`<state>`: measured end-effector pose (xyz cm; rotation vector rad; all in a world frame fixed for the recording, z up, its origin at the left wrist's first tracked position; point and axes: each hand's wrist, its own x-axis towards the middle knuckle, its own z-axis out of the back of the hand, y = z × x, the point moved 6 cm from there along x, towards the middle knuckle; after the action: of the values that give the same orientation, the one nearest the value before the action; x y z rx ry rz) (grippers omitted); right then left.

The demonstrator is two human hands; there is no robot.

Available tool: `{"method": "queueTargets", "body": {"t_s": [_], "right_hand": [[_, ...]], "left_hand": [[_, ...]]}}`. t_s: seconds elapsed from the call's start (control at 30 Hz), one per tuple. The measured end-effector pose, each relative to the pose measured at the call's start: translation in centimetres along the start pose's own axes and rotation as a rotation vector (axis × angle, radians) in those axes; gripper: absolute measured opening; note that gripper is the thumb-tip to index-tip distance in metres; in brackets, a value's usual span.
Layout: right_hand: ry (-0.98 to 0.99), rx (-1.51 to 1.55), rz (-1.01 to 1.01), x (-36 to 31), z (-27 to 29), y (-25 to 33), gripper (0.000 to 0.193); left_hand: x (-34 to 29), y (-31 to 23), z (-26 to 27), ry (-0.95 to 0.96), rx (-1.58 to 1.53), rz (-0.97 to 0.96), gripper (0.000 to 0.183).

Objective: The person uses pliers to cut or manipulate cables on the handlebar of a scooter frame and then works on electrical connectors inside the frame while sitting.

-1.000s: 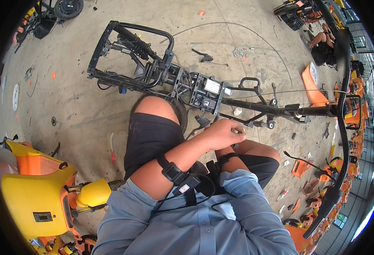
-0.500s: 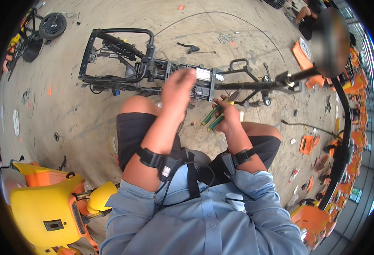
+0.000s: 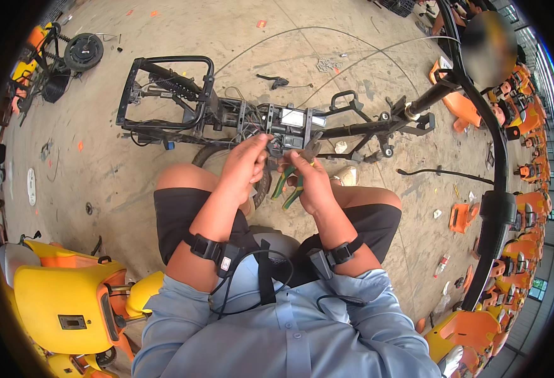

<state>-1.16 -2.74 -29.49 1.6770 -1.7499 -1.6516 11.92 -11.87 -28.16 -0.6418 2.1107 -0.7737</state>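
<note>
In front of me lies a black scooter frame with bundled wires and small boxes at its middle. Green-and-yellow pliers are gripped in my right hand, their dark jaws pointing up toward the frame's near side. My left hand is closed in a pinch at the near edge of the wires. What sits between its fingertips is too small to make out. Both hands are close together, with a small gap between them.
At lower left stands a yellow scooter body. A black handlebar tube with a mirror rises on the right. Long thin cables arc over the floor beyond the frame. Orange and yellow scooters line the right side.
My left hand has come down from over the frame to its near side and closed. My right hand has moved left with the pliers. Another thin cable arc now shows at upper right.
</note>
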Motion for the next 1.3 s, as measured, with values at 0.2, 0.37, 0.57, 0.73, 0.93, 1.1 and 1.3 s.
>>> {"method": "queueTargets", "body": {"t_s": [0.2, 0.37, 0.57, 0.73, 0.93, 1.1, 1.3], "right_hand": [[0.025, -0.068, 0.100, 0.1, 0.5, 0.1, 0.024], [0.058, -0.045, 0.130, 0.5, 1.2, -0.6, 0.020], [0.034, -0.037, 0.032, 0.0, 1.6, -0.9, 0.023], [0.015, -0.001, 0.020, 0.7, 2.6, -1.7, 0.024], [-0.049, 0.084, -0.032, 0.6, 3.6, -2.0, 0.020], [-0.001, 0.162, -0.070, 0.4, 3.4, -2.4, 0.020], [0.037, 0.133, -0.015, 0.3, 2.7, -2.6, 0.018]], "left_hand": [[-0.2, 1.4, -0.5, 0.025, 0.122, 0.109, 0.033], [-0.3, 1.7, -1.3, 0.040, 0.250, 0.069, 0.029], [-0.4, 2.3, -1.4, 0.075, 0.263, 0.053, 0.027], [-0.1, 2.6, -1.1, 0.031, 0.311, 0.024, 0.030], [0.5, 2.8, -0.3, -0.048, 0.238, -0.017, 0.030], [0.2, 3.5, -1.1, 0.022, 0.360, 0.014, 0.033], [0.6, 4.8, -1.3, 0.097, 0.410, -0.104, 0.036]]}}
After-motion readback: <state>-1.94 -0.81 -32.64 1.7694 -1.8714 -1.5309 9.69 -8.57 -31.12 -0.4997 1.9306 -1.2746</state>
